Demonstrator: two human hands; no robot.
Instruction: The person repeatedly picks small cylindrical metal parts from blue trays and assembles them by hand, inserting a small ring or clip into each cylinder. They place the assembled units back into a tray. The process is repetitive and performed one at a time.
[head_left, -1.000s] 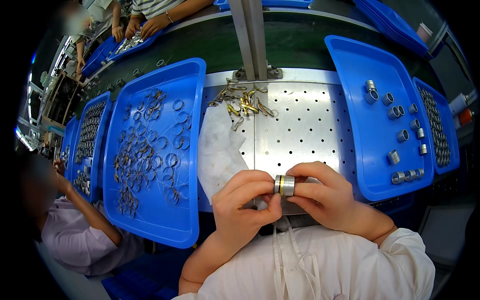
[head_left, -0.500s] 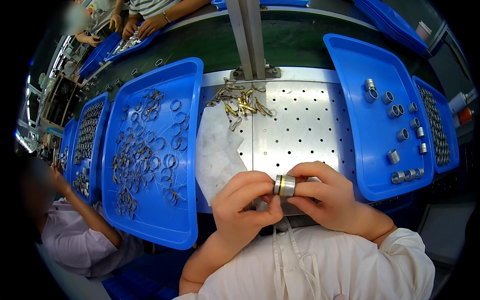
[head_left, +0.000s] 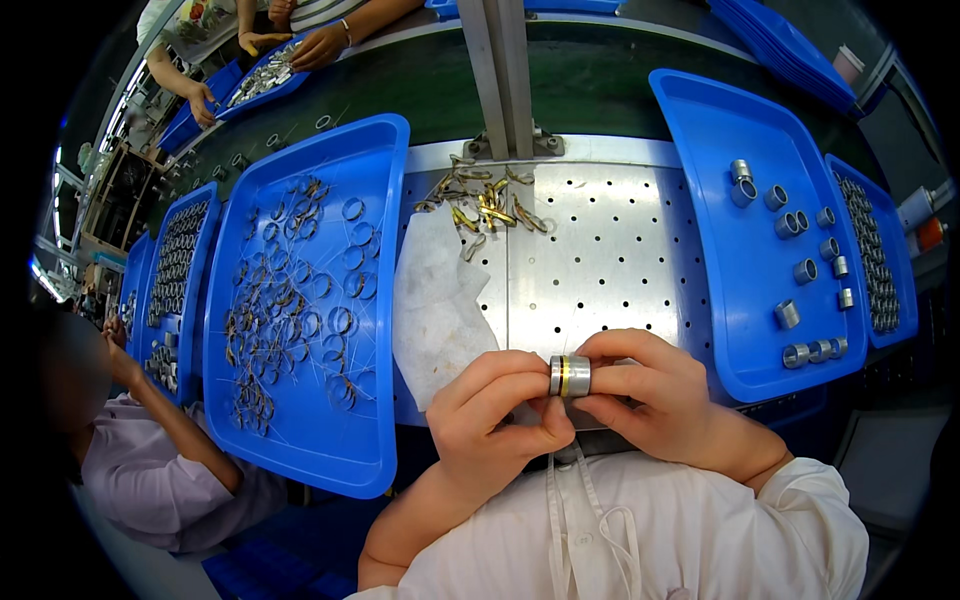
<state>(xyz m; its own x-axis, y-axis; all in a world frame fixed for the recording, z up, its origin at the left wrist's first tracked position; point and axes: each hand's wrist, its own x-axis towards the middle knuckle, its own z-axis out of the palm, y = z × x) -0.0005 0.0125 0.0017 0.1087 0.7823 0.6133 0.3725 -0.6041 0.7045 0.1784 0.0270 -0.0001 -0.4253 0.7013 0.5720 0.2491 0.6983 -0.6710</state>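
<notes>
Close to my chest, over the near edge of the perforated metal plate (head_left: 610, 250), I hold a short silver metal cylinder (head_left: 577, 377) with a yellow and dark band round it. The fingers of my left hand (head_left: 490, 410) pinch its left end. My right hand (head_left: 650, 390) grips the right end between thumb and fingers. A crumpled white cloth (head_left: 435, 310) lies just beyond my left hand. Past it sits a small pile of yellowish, bent metal strips (head_left: 490, 205).
On the left, a blue tray (head_left: 385, 440) holds many thin rings with wires. The right-hand blue tray (head_left: 740, 350) contains several silver metal cylinders (head_left: 787, 314). A metal post (head_left: 500, 80) rises behind the plate beside a green belt (head_left: 600, 80). Co-workers are at the left and far left.
My hands and the cylinder stay almost in place, with the banded part turned slightly. Across the belt, co-workers' hands have shifted around their tray.
</notes>
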